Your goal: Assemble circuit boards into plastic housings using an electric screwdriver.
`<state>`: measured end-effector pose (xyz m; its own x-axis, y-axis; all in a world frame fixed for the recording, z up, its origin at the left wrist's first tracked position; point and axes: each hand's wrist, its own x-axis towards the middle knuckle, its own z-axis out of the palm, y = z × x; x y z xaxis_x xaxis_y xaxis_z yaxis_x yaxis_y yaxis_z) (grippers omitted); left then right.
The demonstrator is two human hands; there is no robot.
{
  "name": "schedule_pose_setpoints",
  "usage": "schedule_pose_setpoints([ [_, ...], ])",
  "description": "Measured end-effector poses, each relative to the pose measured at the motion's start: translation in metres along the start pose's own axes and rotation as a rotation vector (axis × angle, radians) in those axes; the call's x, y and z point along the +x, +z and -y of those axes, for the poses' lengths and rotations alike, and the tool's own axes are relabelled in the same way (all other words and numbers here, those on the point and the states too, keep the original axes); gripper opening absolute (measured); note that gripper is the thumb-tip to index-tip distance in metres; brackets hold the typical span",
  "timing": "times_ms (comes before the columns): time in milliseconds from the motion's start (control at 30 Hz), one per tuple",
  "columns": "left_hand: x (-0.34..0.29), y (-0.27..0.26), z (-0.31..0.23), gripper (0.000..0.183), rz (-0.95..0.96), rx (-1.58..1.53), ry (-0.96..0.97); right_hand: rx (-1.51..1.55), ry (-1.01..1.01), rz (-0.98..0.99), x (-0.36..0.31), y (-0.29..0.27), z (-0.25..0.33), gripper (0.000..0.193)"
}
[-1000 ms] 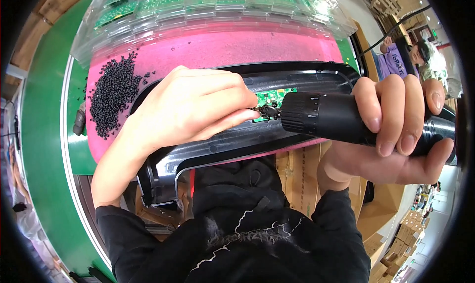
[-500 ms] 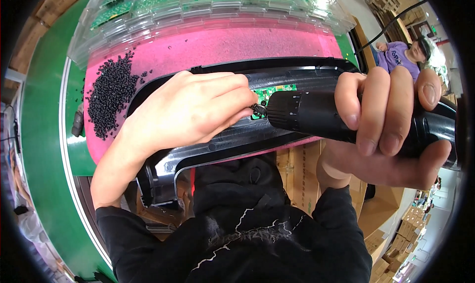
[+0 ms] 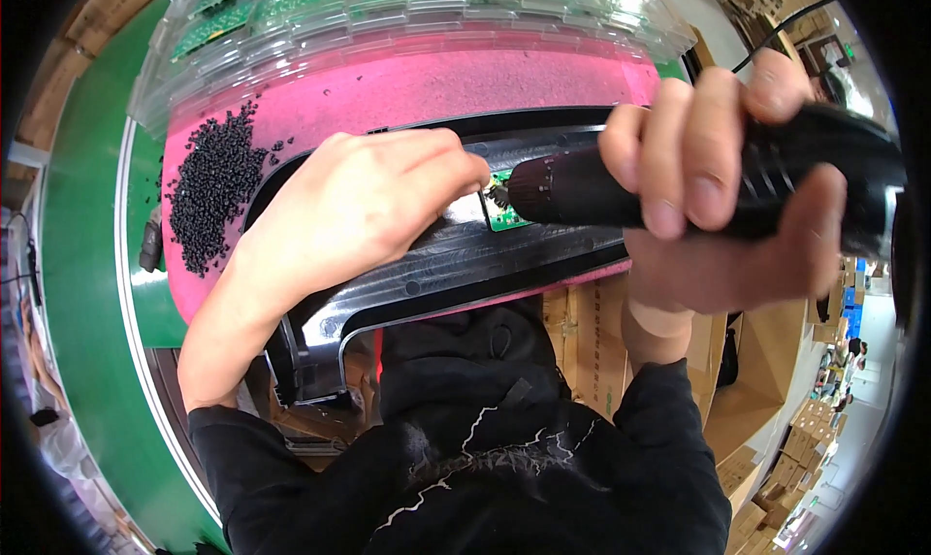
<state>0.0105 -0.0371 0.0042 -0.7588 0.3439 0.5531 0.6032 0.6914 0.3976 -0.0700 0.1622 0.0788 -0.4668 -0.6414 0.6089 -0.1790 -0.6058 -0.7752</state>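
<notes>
Bench area: green work surface (image 3: 82,235), pink mat (image 3: 388,80), stacked clear trays (image 3: 320,31) of green boards along the far side; open cardboard box (image 3: 771,361) beyond the bench near four o'clock. Clock centre is the circuit board (image 3: 506,219); twelve is away from the worker.

Circuit board lies inside the long black plastic housing (image 3: 417,288), which rests on the mat. Pile of small black screws (image 3: 208,191) at nine o'clock.

Left hand (image 3: 369,196), nine o'clock: fingers curled, nearly closed, over the board's edge. Fingertips partly hidden; I cannot tell whether they pinch anything. Small dark pieces show between them and the tool's nose.

Right hand (image 3: 706,157), three o'clock: wrapped firmly round a black power screwdriver (image 3: 587,188), ribbed collar toward the board; bit not clearly visible.

Risks (my judgement): fingertips sit just beside the nose, so a slipping bit could nick skin or scrape the board. An unsteady grip could tip the tool askew. Loose pieces, if knocked, could roll into the housing.
</notes>
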Motion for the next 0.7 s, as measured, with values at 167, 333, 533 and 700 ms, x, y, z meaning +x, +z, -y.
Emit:
schedule_pose_setpoints([
  [167, 0.0, 0.002, 0.002, 0.011, -0.084, -0.059, -0.129, -0.155, 0.005, -0.161, -0.004, -0.016, -0.035, 0.028],
  [333, -0.001, -0.001, 0.002, 0.008, -0.117, -0.041, -0.184, -0.31, 0.096, -0.193, -0.003, -0.013, -0.043, 0.025],
  [533, 0.002, 0.001, 0.001, 0.012, -0.13, -0.061, -0.187, -0.201, 0.103, -0.13, -0.001, -0.019, -0.053, 0.02],
  [700, 0.0, 0.005, 0.006, 0.008, -0.096, -0.158, -0.243, -0.135, 0.217, -0.113, 0.005, -0.015, -0.056, 0.022],
])
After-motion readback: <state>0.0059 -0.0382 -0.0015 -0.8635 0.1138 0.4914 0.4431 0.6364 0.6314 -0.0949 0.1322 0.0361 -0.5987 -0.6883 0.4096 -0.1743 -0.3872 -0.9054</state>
